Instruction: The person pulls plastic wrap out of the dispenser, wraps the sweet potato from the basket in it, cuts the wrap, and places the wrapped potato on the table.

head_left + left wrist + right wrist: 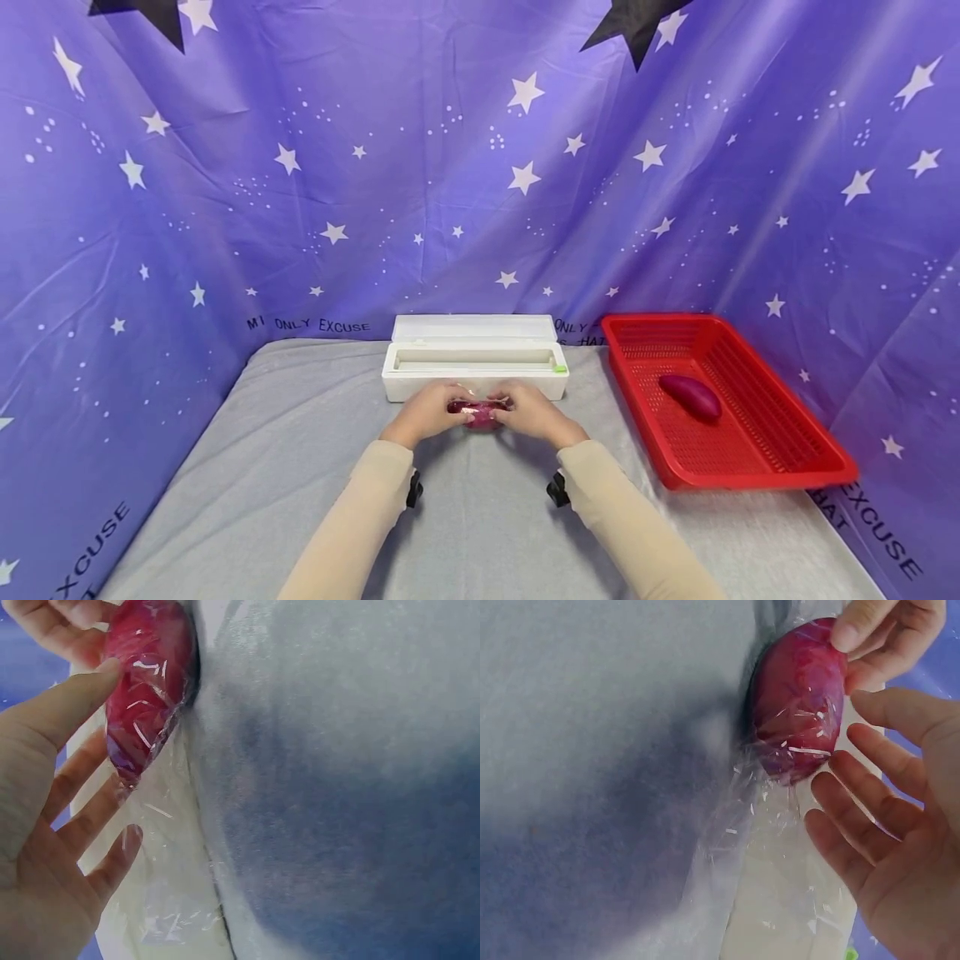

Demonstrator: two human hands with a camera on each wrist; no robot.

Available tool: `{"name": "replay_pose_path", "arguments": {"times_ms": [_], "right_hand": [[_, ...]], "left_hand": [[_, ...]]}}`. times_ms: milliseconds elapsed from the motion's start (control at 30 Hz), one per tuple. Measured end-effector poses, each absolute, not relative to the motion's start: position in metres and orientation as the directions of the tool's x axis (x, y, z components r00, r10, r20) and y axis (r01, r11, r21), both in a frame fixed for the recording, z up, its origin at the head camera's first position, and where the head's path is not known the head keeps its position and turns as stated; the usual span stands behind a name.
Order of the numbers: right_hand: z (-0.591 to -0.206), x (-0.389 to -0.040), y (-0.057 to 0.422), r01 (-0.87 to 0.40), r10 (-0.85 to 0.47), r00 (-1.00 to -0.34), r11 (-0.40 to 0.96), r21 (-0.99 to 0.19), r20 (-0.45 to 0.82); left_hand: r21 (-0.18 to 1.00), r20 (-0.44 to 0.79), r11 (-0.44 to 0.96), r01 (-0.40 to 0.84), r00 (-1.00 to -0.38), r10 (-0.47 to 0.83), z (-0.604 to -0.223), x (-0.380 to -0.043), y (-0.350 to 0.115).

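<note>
A purple-red sweet potato [482, 414] in clear cling film [727, 832] lies on the cloth just in front of a white cling film box [476, 384]. My left hand [431, 410] is at its left end, the thumb laid on its surface and fingers behind, pinching it. At the other end is my right hand [538, 412], fingers spread and fairly straight, with the fingertips right at the wrapped tip. In the left wrist view, loose film trails from the sweet potato's tapered end over the pale box front.
To the right stands a red plastic basket [660, 454] with another purple sweet potato [692, 397] in it. The box lid [474, 327] stands raised at the back. A grey cloth [300, 450] covers the table, and a purple star-patterned curtain [420, 167] surrounds it.
</note>
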State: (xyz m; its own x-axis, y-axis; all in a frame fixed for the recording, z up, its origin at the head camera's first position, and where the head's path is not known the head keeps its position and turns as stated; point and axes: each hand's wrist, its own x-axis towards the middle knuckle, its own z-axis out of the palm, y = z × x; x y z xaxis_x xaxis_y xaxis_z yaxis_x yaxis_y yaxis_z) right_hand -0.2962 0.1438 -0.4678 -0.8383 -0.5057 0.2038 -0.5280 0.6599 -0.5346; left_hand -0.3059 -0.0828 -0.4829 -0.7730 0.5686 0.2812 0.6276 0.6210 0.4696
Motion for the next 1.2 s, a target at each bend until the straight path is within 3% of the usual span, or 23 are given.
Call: {"name": "replay_pose_path", "arguments": {"times_ms": [300,467,667,967,1200], "right_hand": [[-0.465,-0.302,0.175,-0.525,-0.257,-0.832,0.652,-0.547,0.492],[-0.462,-0.308,0.195,-0.451,-0.076,-0.822,0.691,-0.564,0.564],[-0.464,-0.313,0.21,-0.342,0.029,-0.855,0.718,-0.606,0.518],[-0.477,-0.316,0.223,-0.194,0.077,-0.943,0.663,-0.723,0.324],[-0.49,-0.318,0.228,-0.188,0.09,-0.952,0.578,-0.794,0.291]], "left_hand": [[0.456,0.249,0.673,0.582,-0.81,0.532,-0.49,-0.306,-0.083],[0.486,0.242,0.661,0.572,-0.815,0.527,-0.489,-0.305,-0.083],[0.516,0.246,0.636,0.574,-0.81,0.532,-0.488,-0.305,-0.085],[0.517,0.257,0.637,0.571,-0.814,0.521,-0.488,-0.305,-0.084],[0.542,0.261,0.64,0.545,-0.833,0.488,-0.481,-0.303,-0.08]]}}
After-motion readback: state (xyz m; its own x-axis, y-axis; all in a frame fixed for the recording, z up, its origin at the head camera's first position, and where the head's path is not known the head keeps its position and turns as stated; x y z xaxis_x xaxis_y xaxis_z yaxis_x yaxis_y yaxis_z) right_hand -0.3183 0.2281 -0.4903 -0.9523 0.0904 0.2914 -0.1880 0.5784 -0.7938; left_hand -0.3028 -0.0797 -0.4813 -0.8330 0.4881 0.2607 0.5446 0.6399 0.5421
